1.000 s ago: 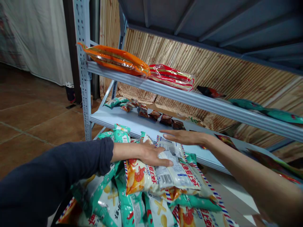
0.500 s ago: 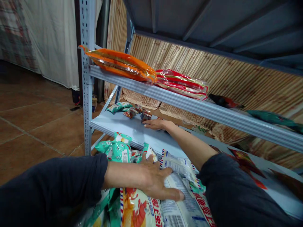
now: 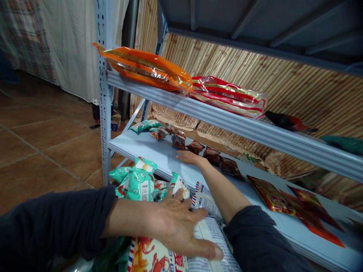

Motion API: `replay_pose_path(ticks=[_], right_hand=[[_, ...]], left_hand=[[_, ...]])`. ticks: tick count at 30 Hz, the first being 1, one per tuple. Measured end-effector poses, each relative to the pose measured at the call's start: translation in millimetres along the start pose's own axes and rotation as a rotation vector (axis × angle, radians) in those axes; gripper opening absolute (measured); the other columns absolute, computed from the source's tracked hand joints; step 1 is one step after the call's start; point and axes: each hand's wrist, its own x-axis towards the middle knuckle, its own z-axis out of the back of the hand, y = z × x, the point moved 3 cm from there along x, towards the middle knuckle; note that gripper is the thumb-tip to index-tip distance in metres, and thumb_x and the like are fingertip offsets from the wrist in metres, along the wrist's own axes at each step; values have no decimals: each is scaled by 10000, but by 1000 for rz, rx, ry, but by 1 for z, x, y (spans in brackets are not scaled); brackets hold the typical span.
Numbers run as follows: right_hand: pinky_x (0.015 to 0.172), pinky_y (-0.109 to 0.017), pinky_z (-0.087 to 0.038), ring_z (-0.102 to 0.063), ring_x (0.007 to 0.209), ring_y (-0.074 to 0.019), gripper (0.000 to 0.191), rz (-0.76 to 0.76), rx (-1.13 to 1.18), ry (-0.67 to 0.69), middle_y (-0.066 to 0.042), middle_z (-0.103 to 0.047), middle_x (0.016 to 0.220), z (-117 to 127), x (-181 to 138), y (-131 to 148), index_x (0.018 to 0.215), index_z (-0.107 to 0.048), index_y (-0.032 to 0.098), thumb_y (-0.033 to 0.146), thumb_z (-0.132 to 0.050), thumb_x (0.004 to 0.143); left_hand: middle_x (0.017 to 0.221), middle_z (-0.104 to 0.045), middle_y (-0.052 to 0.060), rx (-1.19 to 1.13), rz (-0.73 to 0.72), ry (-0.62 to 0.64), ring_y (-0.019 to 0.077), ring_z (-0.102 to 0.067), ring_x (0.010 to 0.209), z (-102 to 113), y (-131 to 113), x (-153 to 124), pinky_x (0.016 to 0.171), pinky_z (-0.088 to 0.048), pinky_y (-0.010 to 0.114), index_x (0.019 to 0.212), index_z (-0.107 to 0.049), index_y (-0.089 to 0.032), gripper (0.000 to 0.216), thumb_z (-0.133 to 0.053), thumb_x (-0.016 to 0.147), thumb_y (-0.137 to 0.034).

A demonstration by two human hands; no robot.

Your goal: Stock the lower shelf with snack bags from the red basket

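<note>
Palm down, the left hand (image 3: 174, 226) spreads its fingers wide across a pile of puffy plastic snack bags, resting on them without gripping. Under and beside it are a glossy white bag (image 3: 211, 232) with fine print and a shrimp-printed bag (image 3: 155, 258) edged in red and blue stripes; smaller, pillow-shaped green bags (image 3: 140, 183) bunch just beyond. The right hand (image 3: 188, 156) lies flat over the smooth metal lower shelf (image 3: 150, 151), fingers straight and nearly together, grasping nothing visible; whether they touch the shelf is unclear. Near its fingertips sits a row of small, crinkled brown packets (image 3: 211, 155). Above, a shiny orange bag (image 3: 147, 68) and a red-striped clear bag (image 3: 227, 96) lie on the ridged upper shelf (image 3: 170, 96), against a ribbed, bamboo-like wall (image 3: 227, 53).
</note>
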Motion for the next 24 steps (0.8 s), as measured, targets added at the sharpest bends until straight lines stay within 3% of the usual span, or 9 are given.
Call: replay_pose_path(ticks=[9, 15, 18, 21, 24], right_hand=[[1011, -324, -308, -403, 1213, -229, 473, 16, 20, -85, -135, -413, 1328, 2, 0, 9, 1306, -383, 94, 275, -339, 871], [1022, -323, -290, -386, 1224, -238, 493, 55, 15, -70, -125, -400, 1341, 20, -5, 14, 1310, -384, 91, 299, -343, 865], [1017, -344, -301, -423, 1197, -243, 483, 104, -47, -22, -97, -444, 1314, 30, -11, 11, 1300, -413, 136, 307, -364, 851], [999, -385, -328, -472, 1151, -264, 490, 125, -110, 20, -88, -500, 1265, 38, -16, 3, 1282, -444, 167, 349, -404, 829], [993, -402, -341, -486, 1135, -265, 474, 120, -119, 47, -50, -543, 1222, 44, -18, -7, 1231, -504, 231, 430, -427, 808]], left_hand=[[1412, -213, 194, 45, 7, -12, 424, -90, 1282, 7, -9, 1, 974, -142, 614, 1389, -181, -207, 875, -194, 705, -752], [1222, -477, 149, 71, -217, -8, 327, -447, 1135, 18, -29, 5, 916, -357, 473, 1311, -357, -160, 646, -219, 819, -556], [1294, -417, 134, 114, -276, 13, 328, -371, 1202, 16, -29, 6, 933, -340, 476, 1286, -403, -173, 608, -258, 813, -528], [1362, -356, 49, 162, -322, -1, 308, -242, 1282, 13, -23, 11, 985, -282, 484, 1260, -434, -257, 578, -390, 748, -521], [1327, -409, -5, 201, -374, 22, 266, -233, 1292, 12, -20, 21, 996, -285, 462, 1197, -483, -315, 522, -459, 697, -464]])
